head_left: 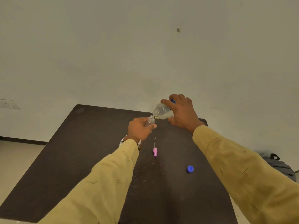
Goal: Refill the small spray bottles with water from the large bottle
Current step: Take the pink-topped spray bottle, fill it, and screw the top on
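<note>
- Your two arms in mustard-yellow sleeves [242, 172] reach forward over the dark tabletop [80, 151].
- Nearest you on the right, a round blue cap [190, 168] lies on the tabletop by itself.
- Further in, near the middle, a pink spray head [155, 151] lies flat, its thin white dip tube pointing away from you.
- Beyond that, your left hand [140, 129] wraps its fingers and thumb round the small spray bottle [150, 120]. The bottle is clear and uncapped, with a threaded neck, and leans up and to the right, off the tabletop.
- Just past it, your right hand [182, 110] grips the large bottle [162, 111] from above, fingers curled over its body. It is clear plastic with a bit of blue showing under your fingers. It is tipped over to the left, with water pooled along its lower side.
- The large bottle's open mouth sits just beside and slightly above the small one's neck; you cannot tell whether they touch.
- Off the tabletop to the right, a grey backpack [279, 165] rests on the floor.
- Farthest off, a socket [8, 104] sits low on the pale wall.
</note>
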